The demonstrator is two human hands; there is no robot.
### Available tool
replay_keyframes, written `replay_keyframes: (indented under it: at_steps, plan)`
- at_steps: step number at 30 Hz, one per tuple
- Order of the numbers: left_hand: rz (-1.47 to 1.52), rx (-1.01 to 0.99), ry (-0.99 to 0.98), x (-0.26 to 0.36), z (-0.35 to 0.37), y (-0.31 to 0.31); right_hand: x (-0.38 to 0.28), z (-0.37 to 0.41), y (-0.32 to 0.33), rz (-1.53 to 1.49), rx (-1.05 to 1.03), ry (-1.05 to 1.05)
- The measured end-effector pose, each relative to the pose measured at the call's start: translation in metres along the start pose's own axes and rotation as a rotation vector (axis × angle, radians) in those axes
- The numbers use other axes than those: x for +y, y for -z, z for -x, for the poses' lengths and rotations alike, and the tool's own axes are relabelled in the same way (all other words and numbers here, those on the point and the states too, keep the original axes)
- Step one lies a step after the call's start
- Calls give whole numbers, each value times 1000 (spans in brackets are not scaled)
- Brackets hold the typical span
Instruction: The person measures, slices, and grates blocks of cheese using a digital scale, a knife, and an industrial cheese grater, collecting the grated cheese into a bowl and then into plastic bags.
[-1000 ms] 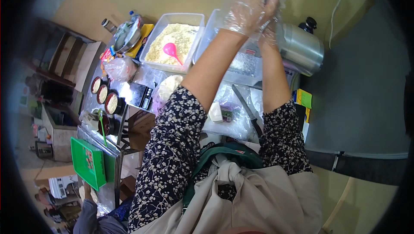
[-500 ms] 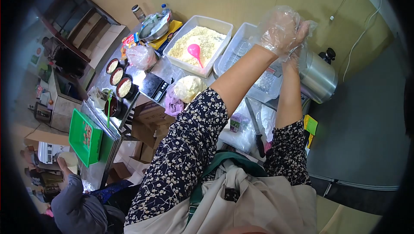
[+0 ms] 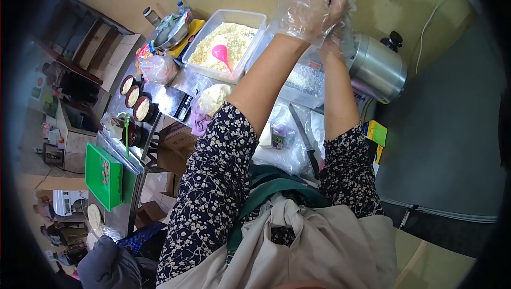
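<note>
My left hand (image 3: pixel 306 15), inside a loose clear plastic glove (image 3: pixel 290 9), is raised near the wall with its fingers bent in. Against it is my right hand (image 3: pixel 338 9), also wrapped in clear plastic, its fingers curled. Thin plastic is bunched between the two hands; the fingertips are partly hidden. Below them are a clear bin (image 3: pixel 306 96) with white residue and a large metal canister (image 3: pixel 378 68). Left of the hands, a bin (image 3: pixel 190 58) holds pale crumbly powder and a pink scoop (image 3: pixel 220 52).
Small dark bowls (image 3: pixel 143 109) of white powder, a black scale (image 3: pixel 183 107) and a wrapped pale mass (image 3: pixel 214 97) stand on the table. A knife (image 3: pixel 302 132) lies on plastic bags. At lower left are a green tray (image 3: pixel 113 185) and another person's sleeve (image 3: pixel 104 262).
In the view, both raised hands have shifted up and left, still together. The table's objects also appear shifted left and up. The other person's arm at lower left has moved.
</note>
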State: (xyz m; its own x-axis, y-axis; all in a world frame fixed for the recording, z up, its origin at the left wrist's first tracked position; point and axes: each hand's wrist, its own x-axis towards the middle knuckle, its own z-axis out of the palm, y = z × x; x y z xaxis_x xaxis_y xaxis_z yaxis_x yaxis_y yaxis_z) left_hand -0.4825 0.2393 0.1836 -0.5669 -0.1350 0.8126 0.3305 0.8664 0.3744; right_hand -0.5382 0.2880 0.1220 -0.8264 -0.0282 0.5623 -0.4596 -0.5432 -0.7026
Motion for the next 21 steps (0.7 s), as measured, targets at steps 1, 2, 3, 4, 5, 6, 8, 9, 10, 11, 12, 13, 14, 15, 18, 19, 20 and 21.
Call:
replay_keyframes:
  at_steps: [1,2,3,4,5,6,8,9,10,11,12,13,14,15,18,19,20,21]
  plan:
    - [51,-21,22,-12,-8,6,-5,-1,-18,345,101,219]
    - [42,-6,17,-11,-10,11,-20,3,-22,434,4,159]
    - [20,-14,9,-9,-11,16,-23,1,-24,420,-7,173]
    - [-6,-30,6,-4,-8,16,-26,3,-17,595,-52,234]
    - [-18,-22,7,-4,-9,18,-25,3,-16,773,-97,294]
    - [-7,3,-3,-3,-8,18,-22,1,-17,492,-80,75]
    - [-6,30,-3,-3,-6,17,-12,-7,-7,409,-115,4]
    - [9,36,-17,-3,-6,17,-5,-10,-4,333,-141,-59]
    - [21,45,-34,-3,-7,18,-27,4,-25,390,-52,93]
    - [7,55,-31,-3,-7,18,-23,2,-32,379,-66,95]
    - [4,20,12,-2,-6,19,-25,4,-31,374,-81,103]
    - [-2,-11,55,0,-6,21,-26,7,-31,365,-100,113]
    - [-33,-10,79,2,-6,22,-24,6,-33,356,-121,121]
    - [-52,6,86,4,-6,23,-23,1,-33,347,-142,127]
    - [-49,12,127,4,-4,20,-23,7,-37,320,-205,138]
    - [-47,31,128,4,-3,18,-22,4,-39,309,-223,140]
    - [-44,48,128,4,-2,17,-23,9,-41,298,-238,142]
    - [-64,56,133,4,-1,16,-24,11,-44,287,-250,145]
